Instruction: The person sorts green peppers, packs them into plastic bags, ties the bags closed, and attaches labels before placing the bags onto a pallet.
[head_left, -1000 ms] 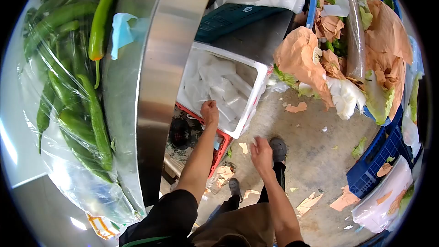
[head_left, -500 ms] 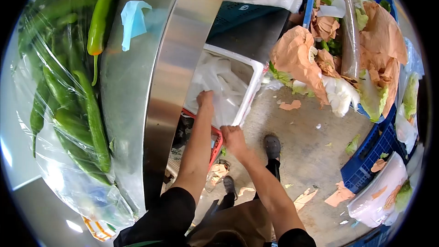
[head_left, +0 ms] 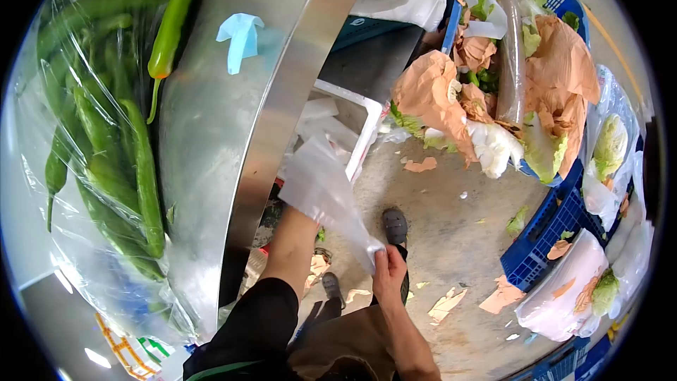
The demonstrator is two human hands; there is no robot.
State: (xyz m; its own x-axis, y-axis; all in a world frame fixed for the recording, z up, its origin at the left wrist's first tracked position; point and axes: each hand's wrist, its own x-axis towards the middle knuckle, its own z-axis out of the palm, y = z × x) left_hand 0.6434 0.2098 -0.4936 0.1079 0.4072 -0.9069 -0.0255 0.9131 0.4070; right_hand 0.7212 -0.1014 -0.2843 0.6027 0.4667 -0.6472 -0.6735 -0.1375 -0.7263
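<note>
"Where do you have the plastic bag (head_left: 323, 182)?"

"Near the centre of my frame, overlapping the lower part of the white box (head_left: 371, 118). Its long axis slants from upper left to lower right, so the bag lies up and to the left of the right hand (head_left: 390, 271)."

"How is that hand set?"

"Nearly closed. I see its thumb pressed to the curled fingers, pinching the narrow, gathered end of the bag."

"And the left hand?"

"I can't tell if it's spread or gripping; the plastic covers it. I only get the left forearm (head_left: 290, 240), rising from the bottom of the frame to the bag's wide end, so I judge that side nearer there."

"What's beside it?"

"The steel desk (head_left: 204, 141), with green peppers (head_left: 144, 176) on it, along the left of my frame."
</note>
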